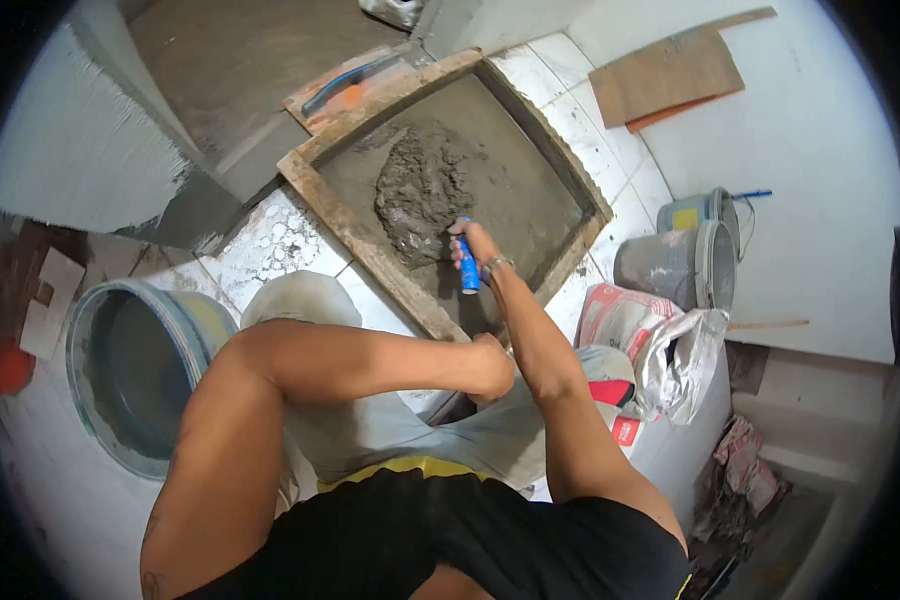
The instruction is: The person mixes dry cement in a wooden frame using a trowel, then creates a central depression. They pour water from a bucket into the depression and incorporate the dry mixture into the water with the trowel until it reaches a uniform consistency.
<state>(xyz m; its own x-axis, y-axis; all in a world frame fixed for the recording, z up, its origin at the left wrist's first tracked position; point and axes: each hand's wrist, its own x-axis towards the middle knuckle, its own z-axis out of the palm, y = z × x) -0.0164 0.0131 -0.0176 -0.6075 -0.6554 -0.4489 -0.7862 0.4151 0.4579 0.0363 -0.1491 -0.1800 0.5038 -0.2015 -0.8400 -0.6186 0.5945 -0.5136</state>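
Note:
My right hand (475, 246) is wrapped round a blue handle (469, 274) over the near part of a square wooden-framed tray (355, 228). In the tray, a heap of wet grey mortar (417, 190) lies just beyond that hand. Whatever the handle belongs to is hard to make out against the grey. My left hand (490, 368) is closed at the tray's near corner, between my knees; what it holds, if anything, is hidden.
A large bucket (192, 330) of grey liquid stands at left. A blue-handled float (345, 88) rests on a board past the tray. At right are two buckets (655, 268) (685, 212), a red-and-white bag (610, 318) and cardboard (670, 80) by the wall.

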